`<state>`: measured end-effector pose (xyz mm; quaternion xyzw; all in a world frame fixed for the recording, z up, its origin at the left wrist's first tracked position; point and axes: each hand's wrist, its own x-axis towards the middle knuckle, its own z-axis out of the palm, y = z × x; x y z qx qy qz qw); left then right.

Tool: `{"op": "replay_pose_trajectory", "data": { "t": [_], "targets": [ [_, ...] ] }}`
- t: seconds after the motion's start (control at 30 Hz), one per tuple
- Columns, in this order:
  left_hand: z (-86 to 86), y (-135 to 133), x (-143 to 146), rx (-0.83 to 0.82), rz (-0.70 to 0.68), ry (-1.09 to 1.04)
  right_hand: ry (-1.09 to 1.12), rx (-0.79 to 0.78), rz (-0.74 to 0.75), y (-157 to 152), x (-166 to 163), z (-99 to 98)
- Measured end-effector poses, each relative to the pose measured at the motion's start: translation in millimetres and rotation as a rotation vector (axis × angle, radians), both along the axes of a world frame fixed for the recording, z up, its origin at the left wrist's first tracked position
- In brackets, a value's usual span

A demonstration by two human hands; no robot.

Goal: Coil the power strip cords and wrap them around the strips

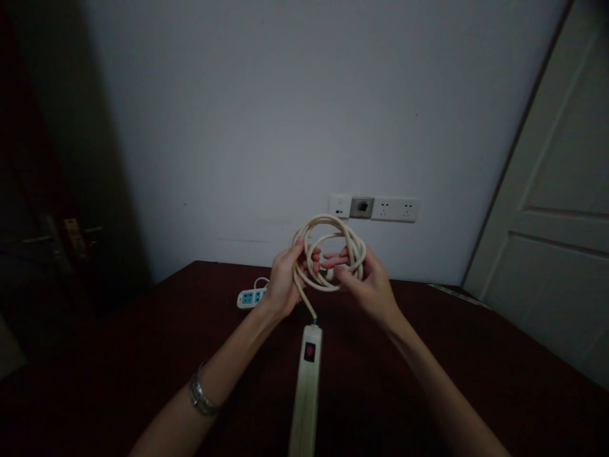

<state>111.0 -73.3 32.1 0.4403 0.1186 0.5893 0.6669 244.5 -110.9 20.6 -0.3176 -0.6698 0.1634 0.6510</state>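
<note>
Holding a coiled cream cable [356, 247] up over a dark reddish table [476, 355], both arms stretched out. My left hand [286, 279] is pinching the left side of the loops, thumb against fingers; my right hand [373, 282] pinches the right side, palm facing in. Attached power strip [305, 393] is below, between my forearms. Pale wall [261, 127] behind with sockets [394, 209], panelled door [556, 190] off right.

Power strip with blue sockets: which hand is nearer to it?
Left. The left hand partly covers the blue-socket power strip in this view; the right hand is farther right, holding the right side of the coiled cord.
</note>
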Motion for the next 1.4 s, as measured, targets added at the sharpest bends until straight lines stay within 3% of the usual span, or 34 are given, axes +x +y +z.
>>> {"op": "replay_pose_trajectory", "data": {
  "t": [0.23,0.3,0.47,0.73,0.83,1.0,1.17,1.4],
  "targets": [
    [4.2,10,-12,-0.155,-0.245,-0.036,-0.100,-0.205,0.535,3,23,-2.6],
    [5.9,13,-17,-0.135,-0.282,-0.017,-0.200,-0.203,0.510,-1,28,1.2],
    [9.2,19,-31,0.040,-0.361,0.042,-0.427,-0.141,0.286,-10,28,10.0],
    [8.1,28,-41,0.260,-0.316,0.225,-0.480,-0.033,0.143,-14,18,13.1],
    [6.5,28,-38,0.262,-0.373,0.232,-0.480,-0.086,0.142,-12,23,11.7],
    [8.4,25,-35,0.109,-0.528,0.258,-0.509,-0.144,0.133,-6,30,8.7],
    [14.4,23,-42,0.056,-0.700,0.377,-0.560,-0.186,0.212,-4,32,6.7],
    [11.4,31,-46,0.041,-0.769,0.348,-0.504,-0.371,0.344,-3,48,7.7]
  ]
}}
